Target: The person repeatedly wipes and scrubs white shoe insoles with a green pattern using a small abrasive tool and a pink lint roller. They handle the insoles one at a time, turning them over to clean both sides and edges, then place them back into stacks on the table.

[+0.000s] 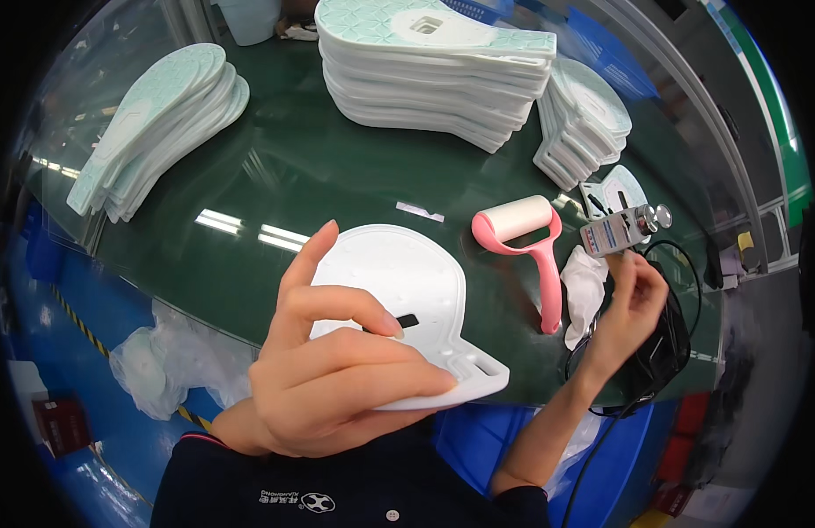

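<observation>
My left hand [337,370] grips a white sole-shaped plastic plate [407,282] close to my chest, fingers curled over its near edge and covering part of it. A small dark strip [406,322] lies on the plate beside my index fingertip. My right hand [632,304] is raised at the right, fingers pinched on a small grey metal hand tool [623,231] with a round knob and a black cable [680,264]. A pink-handled lint roller [531,242] lies on the green table [275,176] between my two hands.
A tall stack of pale green sole plates [434,70] stands at the back centre, a fanned pile [152,123] at the back left and another [583,119] at the back right. A white cloth [583,290] lies by the roller. Crumpled plastic bags [161,361] sit below the table's left edge.
</observation>
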The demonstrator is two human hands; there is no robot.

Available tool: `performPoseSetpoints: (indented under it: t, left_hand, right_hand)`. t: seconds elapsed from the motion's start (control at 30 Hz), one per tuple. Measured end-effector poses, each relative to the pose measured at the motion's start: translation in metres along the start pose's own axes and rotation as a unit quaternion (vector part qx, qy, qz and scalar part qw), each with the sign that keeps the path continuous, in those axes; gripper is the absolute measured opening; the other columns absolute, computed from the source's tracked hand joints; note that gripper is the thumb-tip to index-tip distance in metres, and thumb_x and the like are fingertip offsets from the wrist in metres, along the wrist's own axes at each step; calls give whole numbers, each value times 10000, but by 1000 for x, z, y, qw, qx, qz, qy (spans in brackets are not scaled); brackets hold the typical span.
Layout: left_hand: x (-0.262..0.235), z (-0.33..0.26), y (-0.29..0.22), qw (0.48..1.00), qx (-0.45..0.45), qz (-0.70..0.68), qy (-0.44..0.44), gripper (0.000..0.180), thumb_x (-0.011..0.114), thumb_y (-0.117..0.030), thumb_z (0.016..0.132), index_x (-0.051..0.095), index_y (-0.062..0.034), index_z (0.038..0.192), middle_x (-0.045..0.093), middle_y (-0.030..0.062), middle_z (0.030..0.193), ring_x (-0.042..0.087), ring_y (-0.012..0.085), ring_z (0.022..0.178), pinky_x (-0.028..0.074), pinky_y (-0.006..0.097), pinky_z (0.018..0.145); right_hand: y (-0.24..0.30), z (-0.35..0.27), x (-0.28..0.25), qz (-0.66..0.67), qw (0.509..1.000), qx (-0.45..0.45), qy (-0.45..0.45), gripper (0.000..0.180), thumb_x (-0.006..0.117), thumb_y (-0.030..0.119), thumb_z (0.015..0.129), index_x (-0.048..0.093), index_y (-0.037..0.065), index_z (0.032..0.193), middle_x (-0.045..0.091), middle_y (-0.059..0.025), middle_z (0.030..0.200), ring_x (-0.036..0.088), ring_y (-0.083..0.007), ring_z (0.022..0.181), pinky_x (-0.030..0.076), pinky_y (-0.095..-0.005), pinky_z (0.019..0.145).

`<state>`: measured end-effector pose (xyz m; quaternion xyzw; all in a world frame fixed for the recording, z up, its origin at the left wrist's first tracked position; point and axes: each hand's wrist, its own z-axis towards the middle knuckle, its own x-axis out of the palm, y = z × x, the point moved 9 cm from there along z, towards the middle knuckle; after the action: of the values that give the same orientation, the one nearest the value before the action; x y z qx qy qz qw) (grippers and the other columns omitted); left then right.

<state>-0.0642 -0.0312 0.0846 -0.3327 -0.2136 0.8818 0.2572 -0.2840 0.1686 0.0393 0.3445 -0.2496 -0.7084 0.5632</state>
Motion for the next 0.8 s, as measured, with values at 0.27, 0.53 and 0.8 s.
performPoseSetpoints:
  t: [0.27, 0.53, 0.8]
  left_hand:
    - [-4, -2, -4, 999, 24, -18, -23, 217, 761, -158, 565, 645, -153, 748, 544, -78, 696, 465, 149, 739, 251, 591, 977]
    - [0, -4, -8, 999, 43, 0, -26, 249, 760, -159, 556, 631, -166, 769, 508, -93, 673, 463, 131, 737, 267, 604, 965]
    - [1, -6, -11, 998, 38, 15, -49, 168, 724, -201, 598, 639, -174, 740, 506, -105, 648, 469, 115, 737, 260, 603, 970]
  right_hand:
    - [106, -67, 18, 320, 935, 119, 96, 358, 509, -86, 737, 343, -17, 1047, 536, -166, 733, 498, -135, 431, 455, -201, 378]
    - [118, -87, 36, 477, 857, 126, 147, 211, 519, -35, 780, 414, -70, 960, 536, -175, 682, 564, -210, 511, 513, -282, 474]
    - [132, -96, 47, 427, 880, 96, 184, 251, 615, -70, 664, 472, -50, 868, 557, -157, 670, 580, -221, 552, 480, -265, 518]
